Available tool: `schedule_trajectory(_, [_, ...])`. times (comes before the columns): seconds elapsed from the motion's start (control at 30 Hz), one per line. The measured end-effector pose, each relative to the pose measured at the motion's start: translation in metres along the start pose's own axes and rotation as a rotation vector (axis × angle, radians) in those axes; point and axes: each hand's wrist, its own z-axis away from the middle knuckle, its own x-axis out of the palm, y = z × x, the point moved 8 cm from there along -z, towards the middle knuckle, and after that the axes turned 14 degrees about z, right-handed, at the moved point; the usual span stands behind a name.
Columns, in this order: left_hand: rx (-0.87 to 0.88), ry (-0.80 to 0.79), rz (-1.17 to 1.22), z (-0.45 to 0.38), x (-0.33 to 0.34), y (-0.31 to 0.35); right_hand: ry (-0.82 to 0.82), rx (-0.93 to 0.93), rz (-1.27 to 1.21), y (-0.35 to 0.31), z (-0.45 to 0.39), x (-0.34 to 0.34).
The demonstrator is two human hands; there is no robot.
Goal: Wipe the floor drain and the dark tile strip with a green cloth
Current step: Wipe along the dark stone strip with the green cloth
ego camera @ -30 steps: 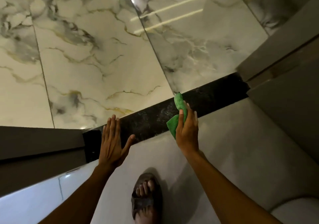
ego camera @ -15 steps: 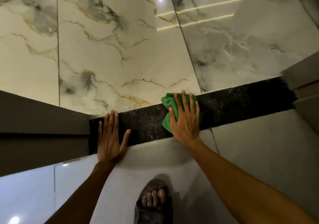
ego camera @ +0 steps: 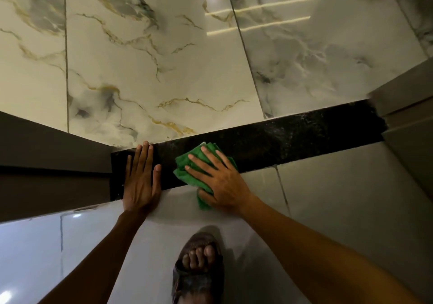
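Observation:
A dark speckled tile strip [ego camera: 293, 137] runs across the floor between glossy marble tiles and plain grey tiles. A bunched green cloth [ego camera: 187, 163] lies on the strip's left part and overhangs onto the grey tile. My right hand [ego camera: 220, 182] presses flat on the cloth with fingers spread. Just to its left, my left hand [ego camera: 140, 182] rests flat and empty on the strip's left end, fingers together. No floor drain shows in this view.
Dark door frame pieces flank the strip at the left [ego camera: 54, 153] and right [ego camera: 407, 107]. White marble floor [ego camera: 152, 57] with gold veins lies beyond. A sandalled foot [ego camera: 199, 268] stands on the grey tile [ego camera: 339, 198] between my arms.
My right hand went from holding the cloth above the strip to pressing it flat, then slid it left toward my left hand. My left hand stayed on the strip's left end.

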Motion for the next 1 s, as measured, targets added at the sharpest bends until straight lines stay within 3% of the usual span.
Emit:
schedule_trajectory(0.3, [0.088,-0.064,0.034,-0.012,0.027,0.060,0.029,0.284,0.056,0.059,0.050,-0.010])
schedule_trajectory(0.53, [0.151,-0.113,0.003,-0.024,0.054,0.089,0.003,0.366,0.077,0.112,0.027,-0.012])
schedule_trajectory(0.8, [0.145,-0.174,-0.070,-0.025,0.062,0.089,-0.089,0.787,0.138,0.214,0.078,-0.025])
schedule_trajectory(1.0, [0.119,-0.200,-0.094,-0.029,0.067,0.097,-0.072,1.014,0.087,0.170,0.121,-0.027])
